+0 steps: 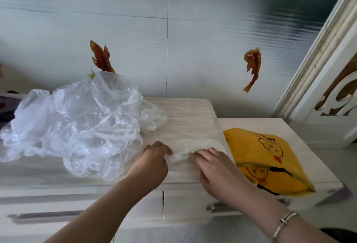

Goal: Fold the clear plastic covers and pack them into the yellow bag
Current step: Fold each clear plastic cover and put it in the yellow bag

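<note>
Fingers of the right hand are laid nearly straight and flat on the near end of a partly folded clear cover, pressing it down onto the white cabinet top. The left hand is curled, and the cover's left end is pinched between its thumb and fingertips. This one cover is seen from the head view as a narrow, whitish strip lying between the two hands, near the front edge of the raised cabinet top.

To the left, a large loose heap of clear plastic covers is piled on the same surface, crumpled and puffed with air, still unfolded. To the right, on a lower cabinet top, the yellow bag lies flat, just beside the right hand; its opening cannot be made out.

The film is judged to be very light, thin and limp, with no stiffness to hold a crease by itself. It is likely to be slippery on the smooth top and to spring open as trapped air returns, so each fold should be pressed flat under a palm. A hold is best taken at the gathered edge or a corner, by a pinch, rather than in the slack middle. Tearing is unlikely under gentle pulling, though thin film can stretch.

A bracelet is worn on the right wrist.
</note>
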Motion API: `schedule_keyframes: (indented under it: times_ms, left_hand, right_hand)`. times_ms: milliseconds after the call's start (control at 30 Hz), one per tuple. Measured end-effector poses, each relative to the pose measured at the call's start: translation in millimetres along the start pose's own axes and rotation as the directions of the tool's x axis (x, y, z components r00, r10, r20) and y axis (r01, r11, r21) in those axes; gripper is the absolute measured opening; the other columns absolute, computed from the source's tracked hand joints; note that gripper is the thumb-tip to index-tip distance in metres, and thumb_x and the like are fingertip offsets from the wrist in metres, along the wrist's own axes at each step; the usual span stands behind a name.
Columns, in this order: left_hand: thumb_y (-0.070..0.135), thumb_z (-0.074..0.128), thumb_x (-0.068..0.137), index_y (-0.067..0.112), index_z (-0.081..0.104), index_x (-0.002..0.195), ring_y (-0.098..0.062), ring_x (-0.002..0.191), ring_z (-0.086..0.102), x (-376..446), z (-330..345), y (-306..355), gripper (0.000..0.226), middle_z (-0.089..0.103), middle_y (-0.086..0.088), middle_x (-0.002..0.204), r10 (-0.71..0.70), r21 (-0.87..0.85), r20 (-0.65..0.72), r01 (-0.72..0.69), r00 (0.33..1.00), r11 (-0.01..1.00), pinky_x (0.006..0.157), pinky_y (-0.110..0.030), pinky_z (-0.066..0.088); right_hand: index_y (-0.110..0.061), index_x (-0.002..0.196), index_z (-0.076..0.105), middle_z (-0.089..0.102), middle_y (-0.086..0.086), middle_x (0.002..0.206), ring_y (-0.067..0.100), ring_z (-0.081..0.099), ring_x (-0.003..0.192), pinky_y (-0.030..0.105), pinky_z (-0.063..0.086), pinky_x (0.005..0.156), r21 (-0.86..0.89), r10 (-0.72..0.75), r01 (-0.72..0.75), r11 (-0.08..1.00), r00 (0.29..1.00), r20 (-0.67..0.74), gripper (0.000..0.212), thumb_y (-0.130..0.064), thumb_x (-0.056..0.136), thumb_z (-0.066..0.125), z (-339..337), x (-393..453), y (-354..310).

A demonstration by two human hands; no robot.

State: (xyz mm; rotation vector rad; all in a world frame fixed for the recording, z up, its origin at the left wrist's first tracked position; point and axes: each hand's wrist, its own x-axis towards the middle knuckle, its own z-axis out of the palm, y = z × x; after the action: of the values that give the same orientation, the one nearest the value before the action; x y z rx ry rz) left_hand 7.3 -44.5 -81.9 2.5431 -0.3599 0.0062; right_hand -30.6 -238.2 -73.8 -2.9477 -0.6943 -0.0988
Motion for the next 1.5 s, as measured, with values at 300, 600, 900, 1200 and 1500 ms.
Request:
schedule_keyframes:
  times_ms: [300, 600, 900, 1200, 1500]
  left_hand:
    - [-0.012, 0.034, 0.081, 0.012, 0.064, 0.102, -0.01, 0.07, 0.061, -2, -1, 24, 0.044, 0.069, 0.0, 0.088, -0.158, -0.451, 0.184, 0.226, 0.97, 0.863, 0.067, -0.023, 0.048]
    - [0.009, 0.056, 0.075, 0.031, 0.05, 0.131, -0.012, 0.117, 0.037, 4, 2, 6, 0.06, 0.045, 0.018, 0.13, 0.157, 0.019, 0.212, -0.164, 0.965, 0.986, 0.103, -0.025, 0.033]
    - [0.036, 0.064, 0.082, 0.034, 0.065, 0.109, -0.011, 0.103, 0.046, 10, 4, 16, 0.027, 0.052, 0.017, 0.103, 0.103, 0.069, 0.106, -0.11, 0.989, 0.992, 0.086, -0.023, 0.034]
    - [0.037, 0.055, 0.092, 0.007, 0.071, 0.074, -0.01, 0.048, 0.046, 21, 9, 21, 0.039, 0.056, -0.003, 0.059, -0.191, -0.207, 0.13, 0.215, 0.973, 0.954, 0.049, -0.021, 0.036]
    - [0.032, 0.063, 0.085, 0.019, 0.059, 0.075, -0.015, 0.073, 0.061, 31, 15, 27, 0.017, 0.061, 0.006, 0.076, -0.332, -0.16, 0.079, 0.341, 0.94, 0.926, 0.062, -0.027, 0.048]
  right_hand:
    - [-0.023, 0.148, 0.028, 0.038, -0.006, 0.15, 0.009, 0.034, 0.137, 0.017, 0.016, 0.112, 0.058, 0.016, -0.017, 0.998, 1.0, 0.024, 0.055, -0.031, 0.097, 0.048, -3, 3, 18]
    - [-0.031, 0.141, 0.032, 0.028, -0.011, 0.154, 0.005, 0.024, 0.141, 0.017, 0.005, 0.113, 0.07, -0.008, 0.002, 0.998, 0.997, 0.079, 0.054, -0.041, 0.092, 0.054, 1, 5, 26]
    - [-0.031, 0.133, 0.046, 0.032, -0.014, 0.15, 0.003, 0.026, 0.138, 0.015, 0.015, 0.111, 0.191, 0.051, -0.049, 0.98, 0.999, -0.003, 0.049, -0.043, 0.088, 0.06, 6, 6, 27]
    - [-0.026, 0.067, 0.055, 0.052, -0.008, 0.077, 0.018, 0.051, 0.086, 0.029, 0.04, 0.073, 0.542, 0.421, -0.333, 0.772, 0.906, -0.043, 0.031, -0.038, 0.095, 0.052, 24, 32, 34]
    - [-0.027, 0.071, 0.048, 0.051, -0.01, 0.072, 0.015, 0.051, 0.082, 0.036, 0.044, 0.077, 0.326, 0.496, -0.442, 0.835, 0.863, -0.1, 0.029, -0.046, 0.092, 0.053, 27, 46, 27]
